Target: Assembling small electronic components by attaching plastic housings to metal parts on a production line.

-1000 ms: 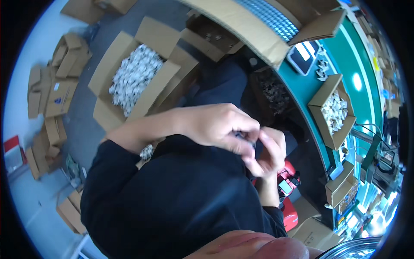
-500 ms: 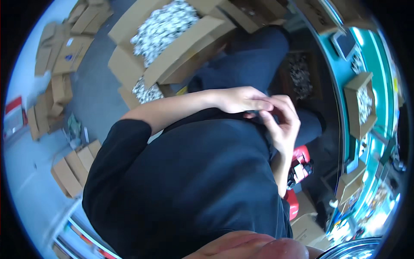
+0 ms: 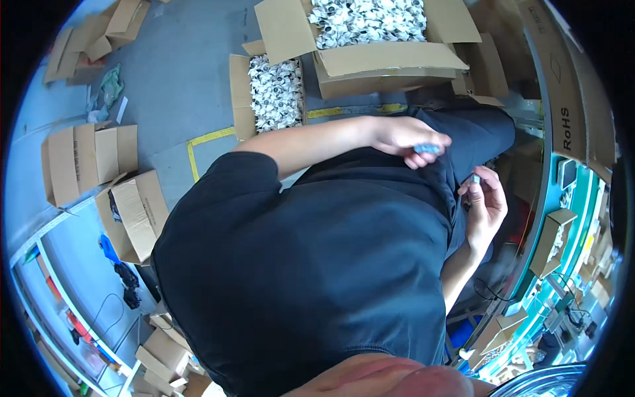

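My left hand (image 3: 405, 137) is in front of my lap, its fingers curled round a small light-blue piece (image 3: 426, 148). The exact kind of this piece is too small to make out. Lower and to the right, my right hand (image 3: 486, 210) is apart from the left, with thumb and fingers bent together. At its fingertips shows a small pale grey-blue piece (image 3: 475, 178), partly covered by the fingers. Both hands are over my dark trousers (image 3: 479, 132), close to the hem of my black shirt (image 3: 331, 245).
A large open carton (image 3: 390, 63) of white-and-black small parts stands ahead, with a smaller filled carton (image 3: 238, 99) to its left. Folded cartons (image 3: 86, 159) lie left. On the right, a green bench (image 3: 582, 198) carries small boxes. Yellow tape (image 3: 211, 135) marks the floor.
My hands were together and have moved apart. The left now shows a light-blue piece. My body has turned, so the cartons appear farther right in view.
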{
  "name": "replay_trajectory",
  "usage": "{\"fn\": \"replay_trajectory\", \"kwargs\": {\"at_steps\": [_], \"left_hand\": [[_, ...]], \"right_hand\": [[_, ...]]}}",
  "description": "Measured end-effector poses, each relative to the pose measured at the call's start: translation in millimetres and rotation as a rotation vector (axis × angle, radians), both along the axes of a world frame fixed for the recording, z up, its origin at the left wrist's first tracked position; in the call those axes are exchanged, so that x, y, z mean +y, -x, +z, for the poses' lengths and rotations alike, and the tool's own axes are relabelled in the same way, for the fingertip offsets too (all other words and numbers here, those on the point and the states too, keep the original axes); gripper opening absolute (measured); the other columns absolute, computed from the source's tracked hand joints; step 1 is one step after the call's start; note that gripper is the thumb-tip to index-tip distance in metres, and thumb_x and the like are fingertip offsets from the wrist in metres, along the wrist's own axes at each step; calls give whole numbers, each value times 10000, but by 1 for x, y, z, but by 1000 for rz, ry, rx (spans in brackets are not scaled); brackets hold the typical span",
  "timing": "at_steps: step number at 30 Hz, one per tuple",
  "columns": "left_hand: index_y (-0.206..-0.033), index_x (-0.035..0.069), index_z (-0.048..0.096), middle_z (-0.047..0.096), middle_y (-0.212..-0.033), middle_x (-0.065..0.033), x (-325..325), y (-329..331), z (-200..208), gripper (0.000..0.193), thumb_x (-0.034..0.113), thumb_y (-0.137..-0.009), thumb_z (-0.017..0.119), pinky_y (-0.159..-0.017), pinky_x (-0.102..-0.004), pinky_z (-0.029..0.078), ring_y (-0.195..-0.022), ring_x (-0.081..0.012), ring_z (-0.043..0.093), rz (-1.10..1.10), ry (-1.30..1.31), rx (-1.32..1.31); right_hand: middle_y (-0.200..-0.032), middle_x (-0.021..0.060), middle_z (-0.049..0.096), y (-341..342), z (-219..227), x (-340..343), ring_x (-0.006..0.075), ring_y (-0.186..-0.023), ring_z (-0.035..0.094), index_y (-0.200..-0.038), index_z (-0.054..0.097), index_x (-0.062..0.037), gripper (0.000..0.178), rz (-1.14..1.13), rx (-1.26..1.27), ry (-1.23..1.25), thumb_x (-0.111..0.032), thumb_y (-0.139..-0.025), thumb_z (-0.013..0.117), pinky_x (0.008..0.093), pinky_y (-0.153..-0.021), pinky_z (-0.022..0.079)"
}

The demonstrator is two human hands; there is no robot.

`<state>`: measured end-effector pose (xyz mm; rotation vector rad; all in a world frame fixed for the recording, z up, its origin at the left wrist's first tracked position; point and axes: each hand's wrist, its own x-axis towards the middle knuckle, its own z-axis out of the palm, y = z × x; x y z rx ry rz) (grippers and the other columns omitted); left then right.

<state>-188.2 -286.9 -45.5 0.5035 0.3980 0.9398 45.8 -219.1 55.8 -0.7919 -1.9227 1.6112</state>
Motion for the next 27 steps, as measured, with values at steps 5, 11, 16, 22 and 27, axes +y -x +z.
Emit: {"fn": "replay_trajectory", "kwargs": {"at_steps": [5, 11, 16, 22, 27], "left_hand": [[-852, 140, 505, 463, -730, 37, -29, 63, -56, 243, 316, -1019, 516, -446, -210, 275, -527, -51, 335, 274, 412, 168], [-967, 116, 521, 468, -756, 9, -1, 60, -37, 267, 357, -1065, 457, -437, -219, 289, -519, -59, 344, 259, 350, 81], [-1013, 96, 534, 480, -782, -20, 71, -11, 0, 290, 363, -1084, 449, -482, -230, 337, -573, -85, 413, 14, 185, -4], [-1044, 96, 531, 503, -817, -31, 108, -70, 22, 310, 374, -1097, 404, -546, -256, 398, -627, -94, 455, -254, 128, 147], [-1054, 95, 552, 526, -819, -34, 136, -121, 12, 344, 401, -1095, 400, -588, -268, 416, -655, -117, 472, -502, 177, 351]], "right_hand": [[-1126, 155, 665, -1, 0, -3, 215, -940, 676, -1239, 633, 67, 292, -253, 200, 365, 5, -953, 620, 321, -848, 562], [-1110, 171, 675, -27, -9, 12, 272, -981, 697, -1165, 659, 18, 268, -246, 533, 438, 14, -898, 684, 399, -888, 595], [-1070, 120, 657, -81, 1, 18, 229, -961, 684, -1108, 659, 1, 267, -384, 611, 194, -11, -856, 746, 355, -885, 588], [-1118, 108, 687, -199, 44, 10, 184, -1008, 687, -1205, 659, 16, 312, -983, 339, -146, 6, -896, 696, 306, -945, 544], [-1144, 112, 699, -337, 40, -11, 188, -1026, 693, -1256, 645, 49, 319, -1614, 142, -481, -31, -947, 661, 282, -936, 543]]}}
